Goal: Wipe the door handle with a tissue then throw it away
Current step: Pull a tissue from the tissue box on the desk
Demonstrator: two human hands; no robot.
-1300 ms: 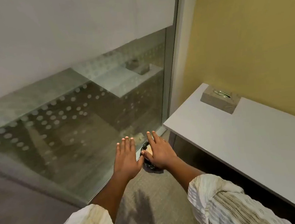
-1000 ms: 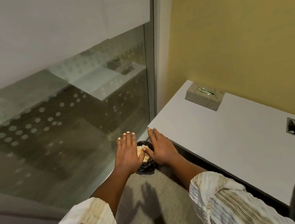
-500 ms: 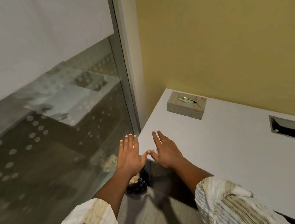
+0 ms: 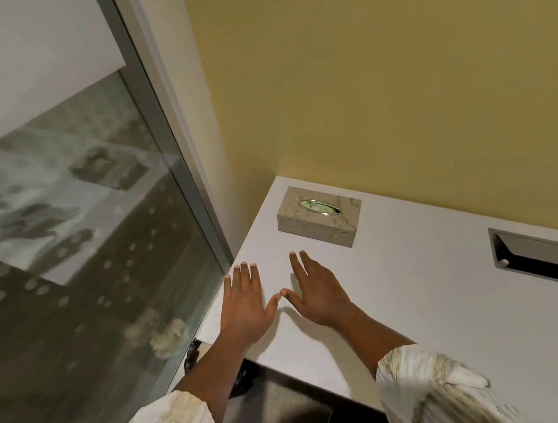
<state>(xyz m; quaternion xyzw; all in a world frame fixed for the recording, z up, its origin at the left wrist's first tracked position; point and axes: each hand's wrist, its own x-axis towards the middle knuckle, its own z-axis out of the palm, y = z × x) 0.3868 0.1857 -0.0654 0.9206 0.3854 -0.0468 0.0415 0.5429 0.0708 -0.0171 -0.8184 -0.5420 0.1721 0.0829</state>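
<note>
My left hand (image 4: 245, 305) and my right hand (image 4: 320, 291) hover flat, palms down, over the near left corner of the white desk (image 4: 428, 299). Their fingers are spread and both hold nothing; the thumbs almost touch. Beyond the right hand a beige marbled tissue box (image 4: 319, 215) with an oval slot stands near the yellow wall. On the floor under my left forearm sits a small bin with a black liner (image 4: 191, 353), mostly hidden, with a bit of pale tissue showing at its rim. No door handle is in view.
A glass partition (image 4: 84, 260) with frosted dots and a grey metal frame (image 4: 181, 172) runs along the left. A rectangular cable slot (image 4: 541, 259) is cut into the desk at the right. Grey carpet (image 4: 280, 411) lies below the desk edge.
The view has swung right and upward from the bin on the floor to the desk. Both open hands now lie over the desk corner instead of over the bin.
</note>
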